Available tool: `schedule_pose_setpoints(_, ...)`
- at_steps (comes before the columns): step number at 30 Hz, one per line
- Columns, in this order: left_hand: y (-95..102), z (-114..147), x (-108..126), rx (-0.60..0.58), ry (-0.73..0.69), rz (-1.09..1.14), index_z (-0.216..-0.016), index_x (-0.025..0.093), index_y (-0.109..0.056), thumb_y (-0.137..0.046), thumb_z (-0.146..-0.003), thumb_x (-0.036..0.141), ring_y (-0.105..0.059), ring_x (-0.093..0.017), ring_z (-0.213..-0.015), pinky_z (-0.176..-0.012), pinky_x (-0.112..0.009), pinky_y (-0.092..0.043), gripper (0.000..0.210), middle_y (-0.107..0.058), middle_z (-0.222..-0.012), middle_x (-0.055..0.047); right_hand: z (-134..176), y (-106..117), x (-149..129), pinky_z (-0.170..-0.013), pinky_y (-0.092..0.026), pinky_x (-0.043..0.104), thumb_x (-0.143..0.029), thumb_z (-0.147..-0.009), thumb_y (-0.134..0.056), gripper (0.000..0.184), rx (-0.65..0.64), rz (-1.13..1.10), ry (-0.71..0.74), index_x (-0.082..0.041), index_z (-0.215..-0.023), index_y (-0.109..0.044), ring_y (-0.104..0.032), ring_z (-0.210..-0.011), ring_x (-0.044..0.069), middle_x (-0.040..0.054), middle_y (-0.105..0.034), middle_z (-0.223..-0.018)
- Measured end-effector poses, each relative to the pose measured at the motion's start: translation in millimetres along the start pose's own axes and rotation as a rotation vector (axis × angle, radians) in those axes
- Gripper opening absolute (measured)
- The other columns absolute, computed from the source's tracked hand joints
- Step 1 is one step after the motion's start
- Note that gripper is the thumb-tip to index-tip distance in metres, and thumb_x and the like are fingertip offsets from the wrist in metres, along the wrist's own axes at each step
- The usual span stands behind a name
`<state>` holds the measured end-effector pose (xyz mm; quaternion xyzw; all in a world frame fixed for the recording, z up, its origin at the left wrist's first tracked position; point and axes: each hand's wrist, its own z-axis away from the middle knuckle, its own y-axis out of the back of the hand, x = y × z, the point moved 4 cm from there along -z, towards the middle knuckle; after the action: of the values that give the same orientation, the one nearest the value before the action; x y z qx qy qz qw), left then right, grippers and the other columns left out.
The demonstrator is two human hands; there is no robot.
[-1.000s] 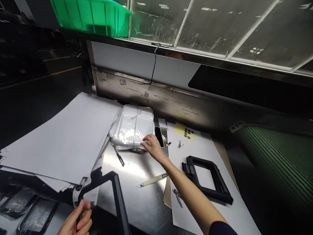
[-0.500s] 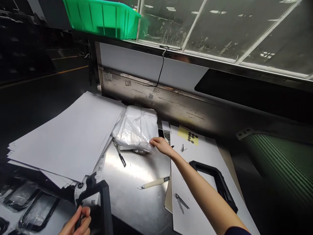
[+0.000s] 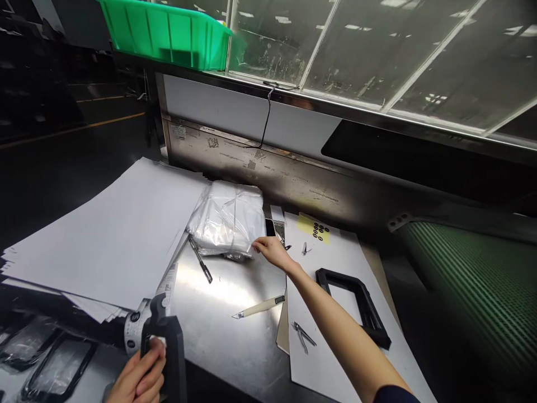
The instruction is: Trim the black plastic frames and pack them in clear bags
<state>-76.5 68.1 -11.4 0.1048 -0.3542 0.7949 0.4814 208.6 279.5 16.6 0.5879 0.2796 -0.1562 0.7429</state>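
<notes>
Your right hand (image 3: 272, 251) pinches the plastic-wrapped white packet (image 3: 229, 219) at twelve o'clock; grip firmly. Your left hand (image 3: 140, 376) clasps a black frame (image 3: 170, 347).

Dim scene; overhead lamps reflect in the glass (image 3: 377, 50) at 1 o'clock and glare on the steel tabletop (image 3: 218, 291). Edges at 9 and 3 o'clock fall dark; wide-angle bending shows.

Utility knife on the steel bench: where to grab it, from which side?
Take the utility knife by its cream handle, near the dark butt end, coming from above with fingers across its width. It lies flat on the steel bench, apart from other things, blade tip pointing toward the left hand, so the butt end by the right forearm is probably the safer end. The right hand is at the plastic-wrapped bundle.
</notes>
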Motion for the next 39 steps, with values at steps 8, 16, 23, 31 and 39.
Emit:
schedule_pose_setpoints(8, -90.0, -45, 59, -0.273, -0.441, -0.859, -0.088, 0.014, -0.054, -0.049, -0.074, 0.013, -0.032, -0.005, -0.033, -0.036, -0.018, -0.027, 0.014, -0.038, -0.043, 0.009, -16, 13, -5, -0.062, -0.049, 0.029, -0.028, -0.085, -0.048, 0.020, -0.266, -0.199, -0.071, -0.012, -0.095, -0.054, -0.057, -0.071, 0.012, 0.0032, -0.058, -0.088)
schedule_pose_setpoints(16, -178.9, -119, 74, -0.595, -0.730, -1.334, -0.091, 0.014, -0.058, -0.055, -0.074, 0.013, -0.044, -0.023, -0.110, -0.091, -0.045, -0.035, 0.017, -0.045, -0.124, -0.009, -24, 16, -2, -0.060, -0.049, 0.027, -0.027, -0.084, -0.049, 0.019, -0.145, -0.438, -0.090, -0.012, -0.095, -0.054, -0.057, -0.069, 0.011, 0.0027, -0.057, -0.087)
schedule_pose_setpoints(23, -176.2, -133, 69, -0.524, -0.711, -1.364, -0.111, 0.016, -0.049, -0.052, -0.078, 0.017, -0.043, -0.025, -0.112, -0.093, -0.048, -0.033, 0.033, -0.043, -0.126, -0.010, -26, 70, 2, -0.065, -0.048, 0.031, -0.032, -0.086, -0.044, 0.026, 0.360, -0.792, -0.032, -0.014, -0.105, -0.049, -0.056, -0.077, 0.013, 0.0050, -0.055, -0.096)
schedule_pose_setpoints(31, -141.1, -87, 80, -0.330, -0.733, -1.192, -0.093, 0.013, -0.054, -0.058, -0.073, 0.025, -0.038, -0.024, -0.111, -0.094, -0.044, -0.029, 0.023, -0.041, -0.122, -0.009, -4, 53, -6, -0.048, -0.044, 0.021, -0.032, -0.086, -0.043, 0.023, 0.338, -0.911, 0.015, -0.012, -0.094, -0.051, -0.051, -0.055, 0.007, -0.0001, -0.054, -0.076)
schedule_pose_setpoints(39, -136.1, -82, 59, -0.312, -0.387, -0.965, -0.130, 0.028, -0.007, -0.045, -0.082, 0.039, -0.043, 0.000, -0.043, -0.031, -0.015, -0.034, 0.063, -0.025, -0.132, -0.018, 25, 17, -65, -0.040, -0.036, 0.017, -0.031, -0.085, -0.047, 0.024, 0.094, -0.648, 0.150, -0.012, -0.072, -0.052, -0.041, -0.041, 0.004, -0.0064, -0.046, -0.055)
